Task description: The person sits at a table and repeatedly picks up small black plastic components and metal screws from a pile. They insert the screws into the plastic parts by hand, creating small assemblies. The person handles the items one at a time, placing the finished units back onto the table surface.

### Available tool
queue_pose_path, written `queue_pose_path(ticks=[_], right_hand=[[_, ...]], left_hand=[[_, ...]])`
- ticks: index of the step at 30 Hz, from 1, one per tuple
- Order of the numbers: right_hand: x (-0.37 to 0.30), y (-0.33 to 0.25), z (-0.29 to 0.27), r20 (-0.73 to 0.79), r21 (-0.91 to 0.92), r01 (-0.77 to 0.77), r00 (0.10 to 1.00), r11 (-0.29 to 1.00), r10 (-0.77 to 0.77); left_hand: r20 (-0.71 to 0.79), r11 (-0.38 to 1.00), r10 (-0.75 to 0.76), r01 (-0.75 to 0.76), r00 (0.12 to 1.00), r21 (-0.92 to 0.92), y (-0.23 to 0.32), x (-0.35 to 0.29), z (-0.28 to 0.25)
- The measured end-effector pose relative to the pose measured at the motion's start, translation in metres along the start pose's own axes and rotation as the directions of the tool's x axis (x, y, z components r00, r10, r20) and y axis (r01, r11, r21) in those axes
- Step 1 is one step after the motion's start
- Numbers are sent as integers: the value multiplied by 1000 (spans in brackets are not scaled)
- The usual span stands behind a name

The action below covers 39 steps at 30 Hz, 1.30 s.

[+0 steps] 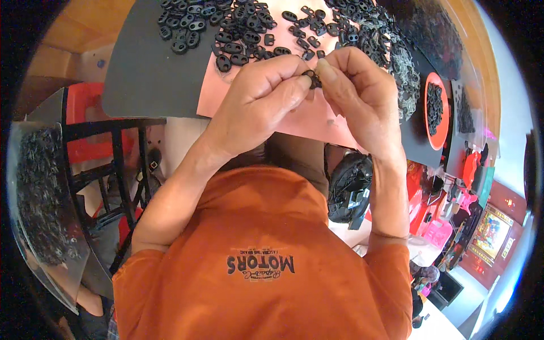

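My left hand [262,99] and my right hand [362,93] meet over the near part of a pink sheet [306,122]. Thumbs and fingers of both are pinched together on one small black cord lock [312,79], mostly covered by the fingertips. Just beyond lie many loose black two-hole cord locks [238,59], oval and shiny, heaped towards the far left. Smaller black plastic pieces [303,34] are scattered on the sheet between that heap and another black pile [362,28] at the far right.
Beside my right hand is a mound of clear or greyish small parts [405,79]. Farther right, an orange-red dish [429,136] holds black pieces. A clear bag of black parts [42,192] stands at left, near a red stool [85,105] and a dark metal frame [116,141].
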State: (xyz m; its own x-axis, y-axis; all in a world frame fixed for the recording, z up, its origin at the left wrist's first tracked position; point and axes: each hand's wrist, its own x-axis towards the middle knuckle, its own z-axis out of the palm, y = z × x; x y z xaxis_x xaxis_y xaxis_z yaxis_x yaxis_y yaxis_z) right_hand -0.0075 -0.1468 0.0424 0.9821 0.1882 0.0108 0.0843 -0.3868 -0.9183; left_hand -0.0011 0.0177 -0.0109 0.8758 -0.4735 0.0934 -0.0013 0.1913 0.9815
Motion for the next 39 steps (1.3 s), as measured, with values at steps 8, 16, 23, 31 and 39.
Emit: queue_pose_path(ticks=[8,16,23,31,39], right_hand=[[-5,-3,0,21,-98,8,1000,995,-6],[-9,4,8,-26,-139,98,994,985,-102],[-10,3,-5,134,-229,308,950,924,-283],[-6,3,-11,207,-218,327,936,919,-284],[-1,1,-18,256,-201,308,933,930,-253]], left_hand=[[-4,1000,-1,1,1000,-14,-1,-3,1],[-37,997,81,-81,996,10,-3,-1,6],[2,999,46,-46,999,-21,3,-4,9],[23,999,48,-48,999,-4,4,-4,5],[21,989,-36,39,999,-143,5,-4,4]])
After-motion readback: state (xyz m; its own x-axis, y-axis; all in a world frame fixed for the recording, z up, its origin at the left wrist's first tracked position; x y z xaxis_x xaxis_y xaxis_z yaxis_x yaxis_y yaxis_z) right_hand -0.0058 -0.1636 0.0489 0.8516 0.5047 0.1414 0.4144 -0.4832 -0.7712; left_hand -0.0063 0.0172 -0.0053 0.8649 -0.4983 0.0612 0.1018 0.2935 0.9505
